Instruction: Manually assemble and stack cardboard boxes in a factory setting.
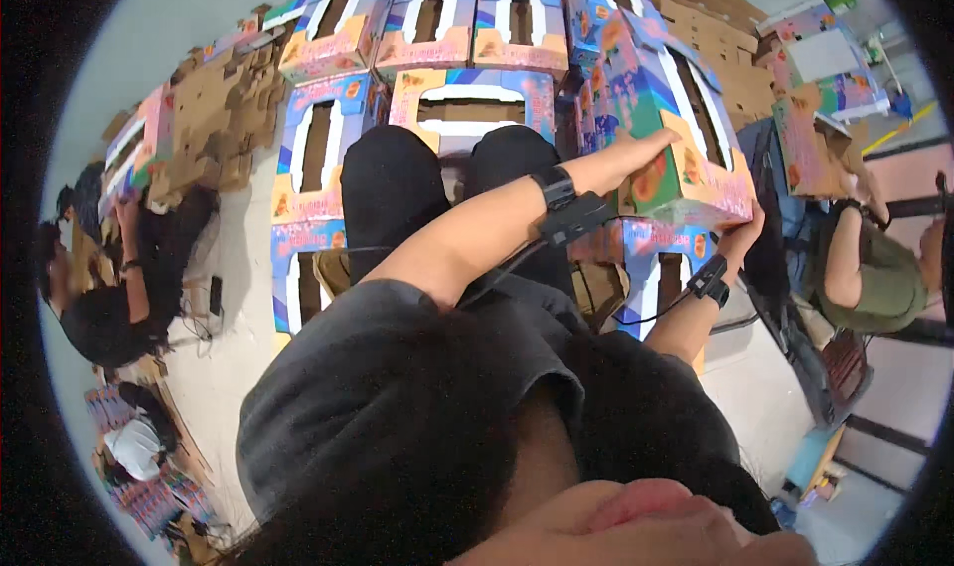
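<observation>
Left hand (644, 151) flat on top, right hand (740, 233) cupping the lower corner of colourful printed cardboard box (668, 119), right of centre. Looks light, empty, crushable; best gripped by edges.

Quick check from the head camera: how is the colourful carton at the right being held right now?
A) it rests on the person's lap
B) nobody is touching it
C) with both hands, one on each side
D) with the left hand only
C: the left hand presses the near side of the colourful carton while the right hand grips its lower right corner.

Colourful printed carton (668, 129) between both hands — similar cartons (467, 29) stacked behind
</observation>
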The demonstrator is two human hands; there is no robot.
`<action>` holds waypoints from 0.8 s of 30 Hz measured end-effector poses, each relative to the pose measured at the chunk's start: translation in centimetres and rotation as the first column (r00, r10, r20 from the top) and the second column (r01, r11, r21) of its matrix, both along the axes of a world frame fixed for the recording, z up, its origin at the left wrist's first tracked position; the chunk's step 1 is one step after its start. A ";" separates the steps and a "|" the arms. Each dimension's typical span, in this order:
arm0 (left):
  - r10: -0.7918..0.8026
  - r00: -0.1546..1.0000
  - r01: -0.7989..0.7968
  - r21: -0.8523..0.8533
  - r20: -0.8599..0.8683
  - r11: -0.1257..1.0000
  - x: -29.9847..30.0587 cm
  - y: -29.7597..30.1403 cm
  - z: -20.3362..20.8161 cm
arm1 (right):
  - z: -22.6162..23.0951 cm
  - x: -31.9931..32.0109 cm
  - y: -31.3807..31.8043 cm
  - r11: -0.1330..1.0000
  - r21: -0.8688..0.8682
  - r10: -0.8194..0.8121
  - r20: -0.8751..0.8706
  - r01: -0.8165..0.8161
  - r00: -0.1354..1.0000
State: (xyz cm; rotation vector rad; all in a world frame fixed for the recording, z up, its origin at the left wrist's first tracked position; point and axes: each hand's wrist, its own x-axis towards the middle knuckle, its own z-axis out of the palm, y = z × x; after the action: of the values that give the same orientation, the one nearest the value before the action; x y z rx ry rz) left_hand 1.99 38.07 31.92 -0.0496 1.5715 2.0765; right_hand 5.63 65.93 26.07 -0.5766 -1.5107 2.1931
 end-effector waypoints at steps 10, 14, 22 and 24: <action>-0.217 0.970 0.185 -0.250 -0.106 0.950 -2.6 3.6 -10.9 | -7.9 -3.1 5.7 0.981 0.106 -0.168 0.053 0.161 0.984; -0.340 0.936 0.282 -0.377 -0.095 0.882 -2.0 4.1 -11.3 | -10.1 -4.1 7.2 0.999 0.043 -0.034 0.114 0.029 0.993; -0.517 0.851 0.476 -0.549 0.091 0.687 -1.4 5.4 -11.4 | -13.6 -4.2 8.3 0.999 0.046 0.003 0.018 -0.004 1.000; -0.528 0.843 0.484 -0.568 0.099 0.666 -1.3 5.4 -11.5 | -12.7 -3.8 7.0 0.999 0.029 -0.025 0.043 0.023 0.999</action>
State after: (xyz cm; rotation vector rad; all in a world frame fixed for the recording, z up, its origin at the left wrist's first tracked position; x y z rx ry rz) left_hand 0.72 43.47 20.46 0.2339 1.9382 1.1329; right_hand 1.84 72.89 13.32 -0.6338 -1.5465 2.1505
